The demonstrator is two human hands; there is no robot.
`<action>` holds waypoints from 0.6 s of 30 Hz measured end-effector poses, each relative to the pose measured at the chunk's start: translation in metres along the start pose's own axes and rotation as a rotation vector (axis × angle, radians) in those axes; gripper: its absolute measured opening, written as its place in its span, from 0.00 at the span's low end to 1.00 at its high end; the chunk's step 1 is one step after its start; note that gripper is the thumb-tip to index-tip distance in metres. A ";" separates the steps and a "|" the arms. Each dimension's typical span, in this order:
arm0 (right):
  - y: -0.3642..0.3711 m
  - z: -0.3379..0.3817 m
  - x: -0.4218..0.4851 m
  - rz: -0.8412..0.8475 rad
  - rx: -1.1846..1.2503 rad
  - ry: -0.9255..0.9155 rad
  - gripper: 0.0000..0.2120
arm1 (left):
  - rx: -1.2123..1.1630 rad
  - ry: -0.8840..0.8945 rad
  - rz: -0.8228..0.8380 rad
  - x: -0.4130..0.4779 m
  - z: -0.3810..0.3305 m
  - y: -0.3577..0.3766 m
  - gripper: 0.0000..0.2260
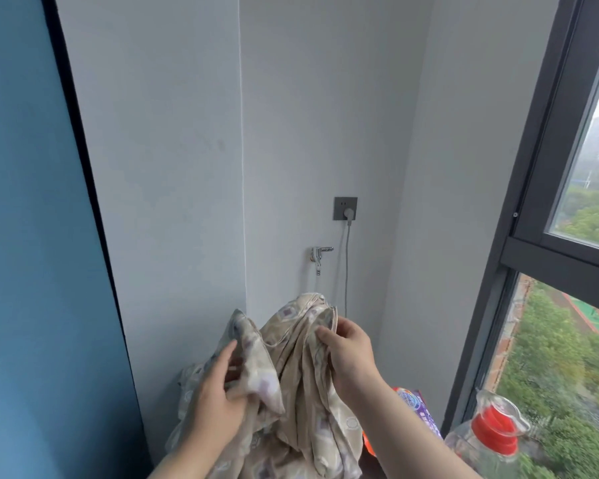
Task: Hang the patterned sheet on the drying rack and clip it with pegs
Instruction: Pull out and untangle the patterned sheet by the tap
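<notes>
The patterned sheet [291,368], beige with pale purple squares, hangs bunched in front of me low in the middle of the view. My left hand [218,392] grips a folded corner of it on the left. My right hand [346,350] pinches a gathered edge near the top of the bundle. The rest of the cloth falls below the frame. No drying rack and no pegs are in view.
A grey wall corner stands ahead with a socket and plugged cable [346,209] and a chrome tap [320,254]. A blue panel [32,236] fills the left. A dark-framed window [547,202] runs down the right. A clear bottle with a red cap [491,430] and a purple packet [419,409] sit at lower right.
</notes>
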State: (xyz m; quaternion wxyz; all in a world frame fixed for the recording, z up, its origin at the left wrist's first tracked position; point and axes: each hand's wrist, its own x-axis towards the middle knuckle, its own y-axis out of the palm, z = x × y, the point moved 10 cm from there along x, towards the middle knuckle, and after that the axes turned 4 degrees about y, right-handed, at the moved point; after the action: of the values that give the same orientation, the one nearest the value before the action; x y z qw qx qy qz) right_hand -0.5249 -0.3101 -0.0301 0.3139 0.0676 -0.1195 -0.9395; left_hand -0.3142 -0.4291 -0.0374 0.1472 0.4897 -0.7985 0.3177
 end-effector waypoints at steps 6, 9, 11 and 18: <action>-0.005 0.004 0.002 -0.025 -0.116 -0.010 0.08 | -0.114 -0.024 -0.225 0.059 -0.044 -0.067 0.21; -0.026 0.011 0.007 -0.107 -0.134 -0.024 0.06 | -0.140 -0.015 -0.204 0.096 -0.056 -0.112 0.09; -0.043 0.016 0.009 -0.163 -0.119 -0.027 0.07 | -0.161 -0.104 -0.259 0.114 -0.051 -0.140 0.16; -0.136 0.030 0.013 -0.693 0.255 0.008 0.13 | -0.465 -0.488 -0.738 0.151 0.030 -0.224 0.34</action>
State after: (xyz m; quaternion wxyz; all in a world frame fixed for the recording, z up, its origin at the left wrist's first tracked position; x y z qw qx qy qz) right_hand -0.6195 -0.2075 -0.0378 -0.0332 0.1466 -0.2044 -0.9673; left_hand -0.1880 -0.6244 0.1039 0.1641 0.7537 -0.6330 -0.0659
